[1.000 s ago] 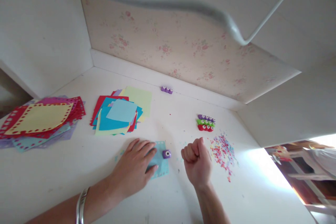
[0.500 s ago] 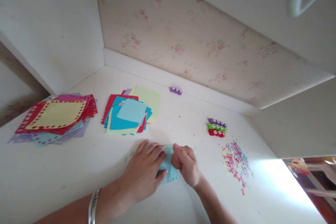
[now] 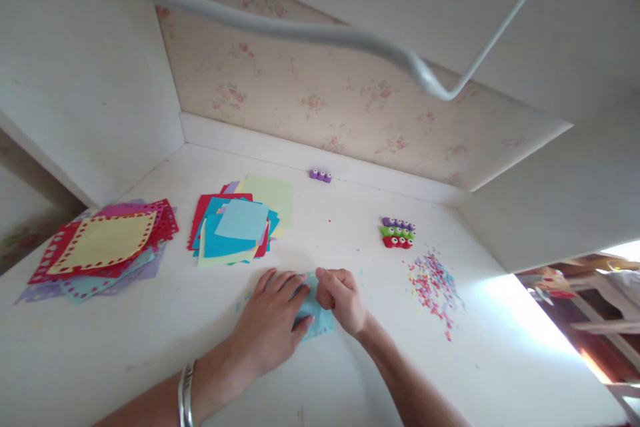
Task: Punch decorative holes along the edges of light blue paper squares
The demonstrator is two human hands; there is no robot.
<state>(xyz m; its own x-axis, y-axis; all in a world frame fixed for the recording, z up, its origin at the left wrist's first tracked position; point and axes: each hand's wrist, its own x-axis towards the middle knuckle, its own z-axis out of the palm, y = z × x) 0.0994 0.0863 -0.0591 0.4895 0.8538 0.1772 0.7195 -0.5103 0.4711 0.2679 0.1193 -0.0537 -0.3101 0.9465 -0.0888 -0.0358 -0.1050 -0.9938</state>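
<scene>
A light blue sheet of paper (image 3: 320,325) with small marks or holes along its edges lies on the white tabletop. My left hand (image 3: 273,317) rests flat across the paper's left side, fingers spread, with a silver bangle at the wrist. Over the paper's right edge, my right hand (image 3: 341,298) is closed in a fist with the thumb on top; whatever it grips is hidden by the fingers. Tiny light blue paper bits (image 3: 363,283) lie around the sheet.
Left of centre is a pile of plain coloured paper (image 3: 240,219). Hole-edged sheets (image 3: 110,240) are stacked farther left. Purple, green and red figures with eyes (image 3: 397,232) stand on the right, near scattered confetti (image 3: 434,287). A purple one (image 3: 321,176) sits by the wall. A white cable (image 3: 280,27) crosses above.
The view has shifted, so the table items appear farther left and more of the white cable shows. Both hands keep nearly the same pose on the light blue paper.
</scene>
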